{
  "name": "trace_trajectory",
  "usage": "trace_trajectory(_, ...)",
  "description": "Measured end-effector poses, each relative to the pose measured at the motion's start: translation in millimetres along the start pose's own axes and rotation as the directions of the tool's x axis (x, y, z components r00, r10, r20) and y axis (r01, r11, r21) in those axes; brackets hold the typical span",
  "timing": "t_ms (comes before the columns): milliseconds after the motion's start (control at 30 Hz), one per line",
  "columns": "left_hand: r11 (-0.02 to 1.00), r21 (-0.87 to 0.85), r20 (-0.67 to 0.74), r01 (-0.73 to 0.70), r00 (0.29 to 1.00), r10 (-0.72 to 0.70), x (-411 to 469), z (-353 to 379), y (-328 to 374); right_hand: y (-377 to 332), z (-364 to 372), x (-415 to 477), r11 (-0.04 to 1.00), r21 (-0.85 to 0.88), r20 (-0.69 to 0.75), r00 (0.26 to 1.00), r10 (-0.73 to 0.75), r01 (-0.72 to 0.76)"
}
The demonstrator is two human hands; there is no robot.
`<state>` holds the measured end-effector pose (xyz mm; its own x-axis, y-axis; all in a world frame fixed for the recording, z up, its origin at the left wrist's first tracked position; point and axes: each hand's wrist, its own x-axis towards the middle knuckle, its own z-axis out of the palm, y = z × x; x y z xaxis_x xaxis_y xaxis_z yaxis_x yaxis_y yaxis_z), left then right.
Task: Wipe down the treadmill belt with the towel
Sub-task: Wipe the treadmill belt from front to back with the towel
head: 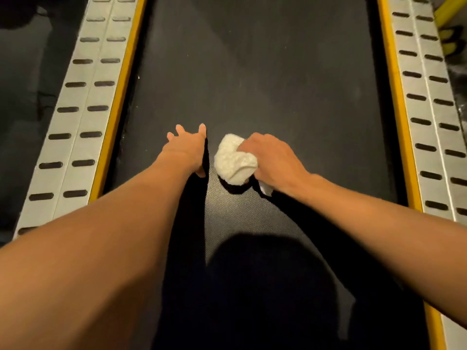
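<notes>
The dark treadmill belt (252, 72) runs away from me down the middle of the view. A bunched white towel (233, 160) lies pressed on the belt at the centre. My right hand (273, 160) grips the towel's right side, fingers closed around it. My left hand (185, 147) rests flat on the belt just left of the towel, fingers spread, holding nothing. A narrow gap of belt separates the left hand from the towel.
Silver side rails with dark oval slots flank the belt, left rail (75, 122) and right rail (429, 109), each edged by a yellow strip (394, 97). A yellow and black object (449, 36) sits beyond the right rail. My shadow covers the near belt.
</notes>
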<state>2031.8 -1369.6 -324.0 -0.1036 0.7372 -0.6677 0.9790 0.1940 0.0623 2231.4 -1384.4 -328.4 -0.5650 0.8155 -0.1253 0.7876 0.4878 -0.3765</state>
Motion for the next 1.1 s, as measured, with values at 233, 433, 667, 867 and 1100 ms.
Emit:
trace_trajectory(233,0.998,-0.062,-0.074,-0.028,0.997,0.024,-5,8,-11,78,-35,18,0.924,-0.187,-0.142,0.940,0.311,-0.334)
trace_trajectory(433,0.987,-0.102,-0.197,-0.127,0.975,0.105,-17,27,-5,25,-14,-31,0.992,-0.114,0.120,0.992,-0.039,0.053)
trace_trajectory(667,0.928,0.095,-0.272,-0.359,0.888,0.371,-25,31,30,71,-34,-12,0.925,-0.201,-0.110,0.946,0.306,-0.322)
trace_trajectory(867,0.917,0.169,-0.158,-0.361,0.908,0.387,-29,36,38,52,-10,-53,0.998,-0.066,0.004,1.000,-0.007,0.007)
trace_trajectory(1100,0.906,0.251,-0.134,-0.342,0.914,0.382,-32,35,51,122,-37,-56,0.921,-0.156,-0.155,0.930,0.333,-0.356)
